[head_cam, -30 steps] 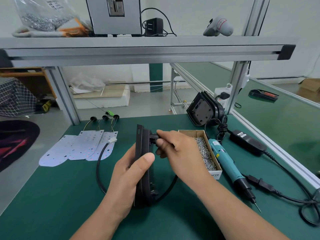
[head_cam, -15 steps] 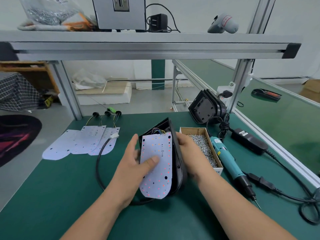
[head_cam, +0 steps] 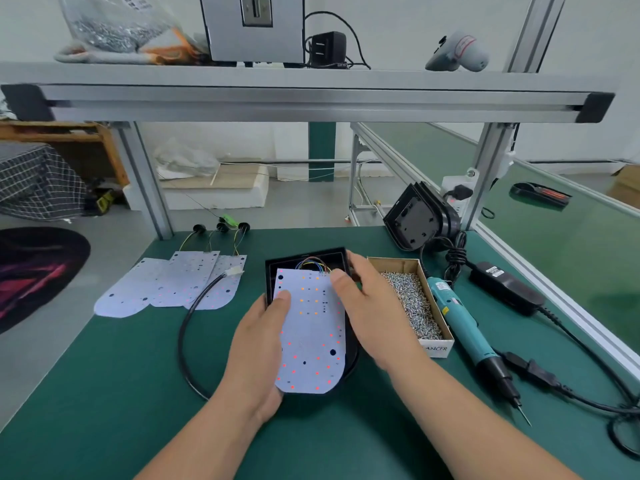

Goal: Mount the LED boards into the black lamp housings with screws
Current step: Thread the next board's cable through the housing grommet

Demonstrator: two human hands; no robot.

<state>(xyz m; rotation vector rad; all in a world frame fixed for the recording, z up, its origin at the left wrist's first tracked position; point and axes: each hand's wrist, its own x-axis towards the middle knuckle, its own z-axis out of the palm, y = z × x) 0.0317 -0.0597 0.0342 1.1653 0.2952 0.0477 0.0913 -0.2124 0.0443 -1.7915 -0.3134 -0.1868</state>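
Note:
A black lamp housing (head_cam: 304, 259) lies open side up on the green bench. A white LED board (head_cam: 311, 337) with red and orange dots lies loosely over it, coloured wires running from its top edge into the housing. My left hand (head_cam: 258, 351) holds the housing's left side, thumb on the board's upper left corner. My right hand (head_cam: 370, 313) grips the right rim, thumb on the board's upper right edge. A cardboard box of screws (head_cam: 412, 303) stands just right of my right hand. A teal electric screwdriver (head_cam: 464, 334) lies beside the box.
Three spare LED boards (head_cam: 169, 285) with wired plugs lie at the left. A black cable (head_cam: 190, 327) loops from the housing across the bench. More black housings (head_cam: 419, 220) lean at the back right by a post. A power adapter (head_cam: 505, 285) and cords lie at the right.
The housing stood on edge a second ago, my right hand at its back. It has been laid flat, open side up, with the LED board now facing me.

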